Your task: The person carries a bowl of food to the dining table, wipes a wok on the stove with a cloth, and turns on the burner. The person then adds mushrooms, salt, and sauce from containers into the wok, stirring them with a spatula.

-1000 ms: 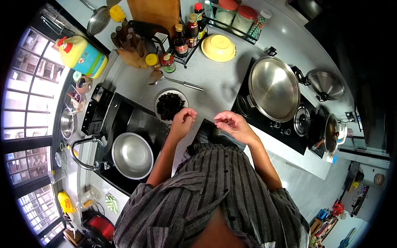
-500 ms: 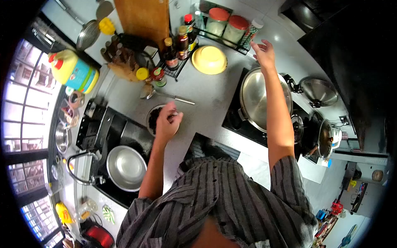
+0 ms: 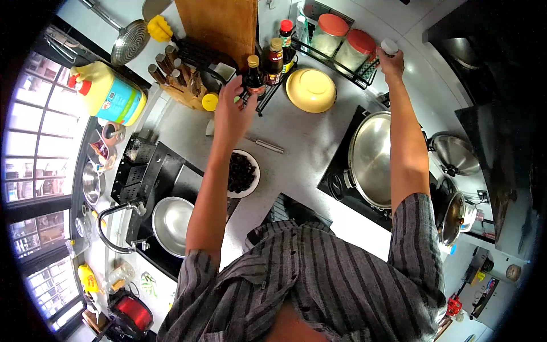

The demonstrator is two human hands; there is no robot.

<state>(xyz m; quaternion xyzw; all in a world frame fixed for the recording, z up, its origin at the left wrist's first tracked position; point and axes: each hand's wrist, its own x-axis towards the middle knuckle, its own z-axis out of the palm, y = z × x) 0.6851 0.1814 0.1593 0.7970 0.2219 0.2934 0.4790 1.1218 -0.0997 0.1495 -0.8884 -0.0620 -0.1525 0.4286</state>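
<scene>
My right hand [image 3: 392, 61] is closed round the patterned shaker bottle with a white cap [image 3: 389, 47], at the right end of the wall rack. My left hand [image 3: 235, 108] is raised with its fingers apart, just in front of a dark sauce bottle with a yellow cap [image 3: 253, 74]; nothing shows in it. Below my left forearm stands a white plate [image 3: 257, 175] of dark pieces [image 3: 241, 172]. A ladle [image 3: 269, 146] lies behind the plate, partly hidden by my left arm. My right forearm covers part of the large steel pan [image 3: 369, 159] on the stove.
Two red-lidded jars [image 3: 356, 51] stand in the rack [image 3: 325, 57]. An upturned yellow bowl [image 3: 311, 90] sits near the sauce bottles. Left are a knife block [image 3: 185, 88], a yellow jug [image 3: 114, 97] and a steel basin [image 3: 172, 225] in the sink. A lid [image 3: 454, 153] hangs right.
My right hand has reached the rack and closed on the shaker bottle. My left hand has moved from above the plate to the sauce bottles and opened, uncovering the dark pieces.
</scene>
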